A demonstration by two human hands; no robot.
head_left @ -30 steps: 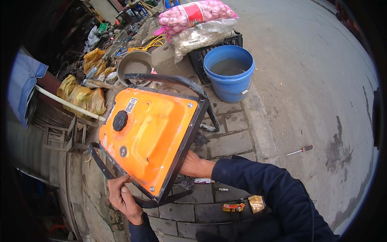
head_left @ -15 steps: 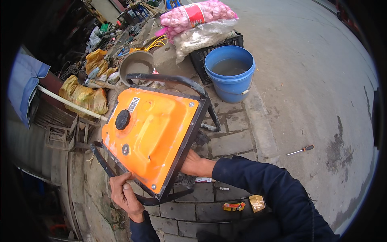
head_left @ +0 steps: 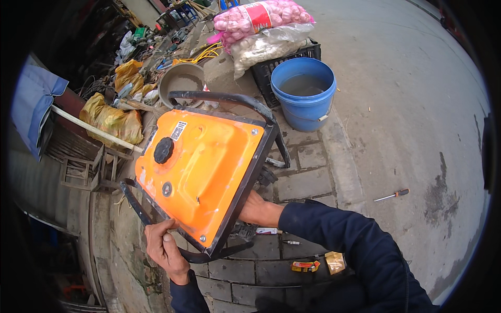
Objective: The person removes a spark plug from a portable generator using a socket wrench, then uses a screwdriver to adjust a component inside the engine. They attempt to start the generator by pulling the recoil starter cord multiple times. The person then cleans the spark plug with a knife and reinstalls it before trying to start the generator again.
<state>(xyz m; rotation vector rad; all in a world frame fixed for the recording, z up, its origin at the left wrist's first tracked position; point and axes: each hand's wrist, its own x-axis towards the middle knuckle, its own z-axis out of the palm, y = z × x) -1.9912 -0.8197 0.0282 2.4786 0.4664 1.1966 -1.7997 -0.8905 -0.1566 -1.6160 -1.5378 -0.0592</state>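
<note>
An orange fuel tank point(head_left: 209, 167) with a black cap point(head_left: 164, 150) tops a portable generator, enclosed by a black tubular frame point(head_left: 235, 99). My left hand point(head_left: 166, 250) grips the frame at its near left corner, thumb and forefinger against the tube. Behind the tank's right edge reaches my right hand point(head_left: 261, 208), its fingers hidden under the machine. On the paving below lie a spark plug point(head_left: 292, 242), a small white box point(head_left: 267, 230), a yellow-and-red packet point(head_left: 305, 266) and a gold packet point(head_left: 335, 262).
A blue bucket point(head_left: 303, 112) of murky water stands beyond the generator, beside a black crate point(head_left: 266, 78) under sacks of garlic point(head_left: 261, 21). A screwdriver point(head_left: 391, 195) lies on the concrete at right. Yellow bags point(head_left: 112, 119), a round basin point(head_left: 182, 78) and wooden stools point(head_left: 99, 169) crowd the left.
The whole view has shifted slightly, so everything sits a little farther right. Both hands keep their places on the generator.
</note>
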